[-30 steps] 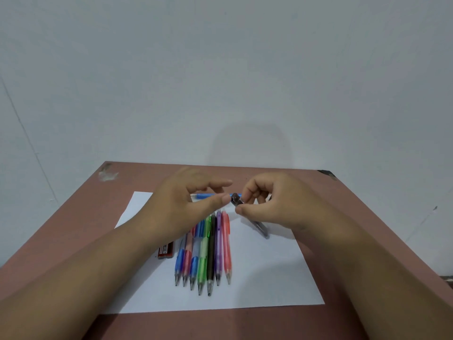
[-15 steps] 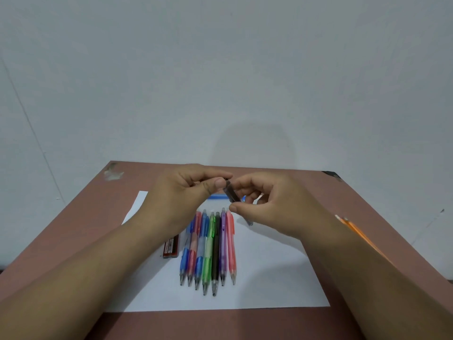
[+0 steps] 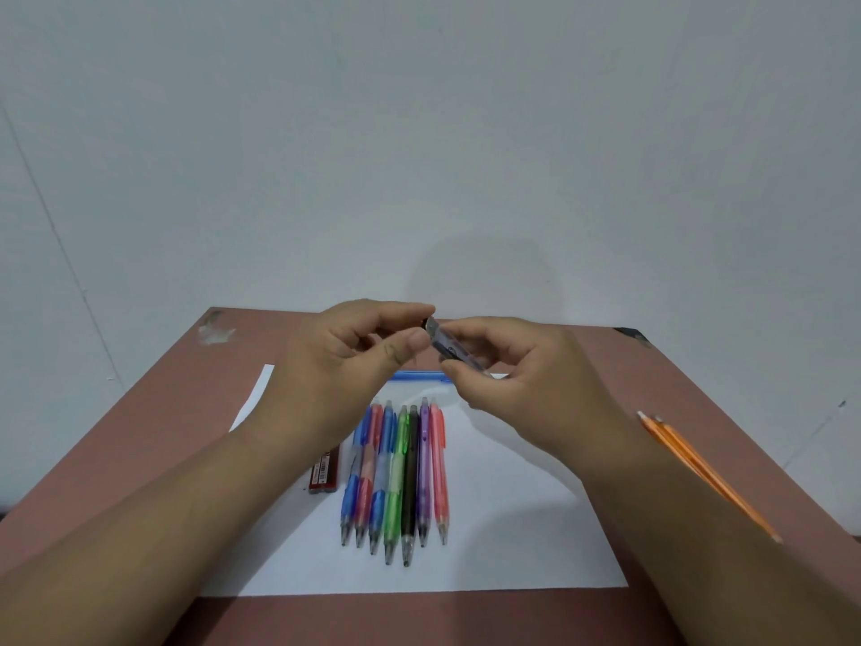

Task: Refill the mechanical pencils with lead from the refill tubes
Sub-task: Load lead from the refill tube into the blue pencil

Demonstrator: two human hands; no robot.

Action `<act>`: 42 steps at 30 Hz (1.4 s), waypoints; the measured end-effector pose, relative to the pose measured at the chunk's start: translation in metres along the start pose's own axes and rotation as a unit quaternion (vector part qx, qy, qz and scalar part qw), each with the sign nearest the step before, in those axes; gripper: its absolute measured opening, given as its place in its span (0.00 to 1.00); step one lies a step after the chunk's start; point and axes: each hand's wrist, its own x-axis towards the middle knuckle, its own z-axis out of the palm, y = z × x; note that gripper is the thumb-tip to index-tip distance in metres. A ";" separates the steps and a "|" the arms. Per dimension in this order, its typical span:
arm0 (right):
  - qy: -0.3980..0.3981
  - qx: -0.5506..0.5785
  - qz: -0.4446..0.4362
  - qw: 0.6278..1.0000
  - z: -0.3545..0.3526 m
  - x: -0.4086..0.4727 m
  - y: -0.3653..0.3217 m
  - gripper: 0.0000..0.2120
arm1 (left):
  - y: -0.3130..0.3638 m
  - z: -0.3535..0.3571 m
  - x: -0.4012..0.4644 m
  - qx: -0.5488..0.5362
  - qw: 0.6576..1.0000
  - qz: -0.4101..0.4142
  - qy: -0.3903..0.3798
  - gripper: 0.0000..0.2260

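Head camera: above a reddish-brown tabletop [image 3: 140, 440], a person's right hand [image 3: 522, 380] pinches a small clear grey-tinted pencil barrel [image 3: 454, 349] between thumb and curled fingers, holding it tilted in the air. The left hand [image 3: 345, 366] meets it at the upper end, thumb and forefinger pinching the barrel's dark cap end [image 3: 427, 323].

Below the hands, a white sheet of paper [image 3: 512, 529] lies on the table with a row of seven translucent plastic mechanical pencils [image 3: 396, 477] in blue, red, green, black, purple and pink, side by side, tips toward the camera. Just left of the row lies a dark red lead refill tube [image 3: 324, 470]. A clear bag with a blue zip strip [image 3: 414, 376] lies beyond the pencils, partly hidden by the hands. Two orange wooden pencils [image 3: 699, 468] lie on the bare table by the right forearm.
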 end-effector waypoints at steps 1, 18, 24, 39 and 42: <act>-0.003 0.008 0.004 1.000 0.000 0.000 0.000 0.16 | -0.002 0.001 0.000 0.010 1.000 0.005 -0.005 0.11; 0.008 -0.061 0.019 0.998 0.001 0.001 0.002 0.16 | 0.000 0.002 -0.002 -0.019 1.000 -0.014 -0.007 0.09; 0.094 -0.101 0.060 0.989 0.003 0.004 0.004 0.19 | 0.000 0.008 -0.005 0.031 0.999 -0.007 -0.016 0.12; 0.192 0.231 0.293 0.908 0.001 0.008 0.018 0.11 | 0.007 0.006 0.003 -0.313 0.907 -0.279 -0.039 0.14; 0.203 0.293 0.325 0.876 0.001 0.008 0.019 0.12 | 0.006 0.007 0.003 -0.373 0.869 -0.321 -0.063 0.19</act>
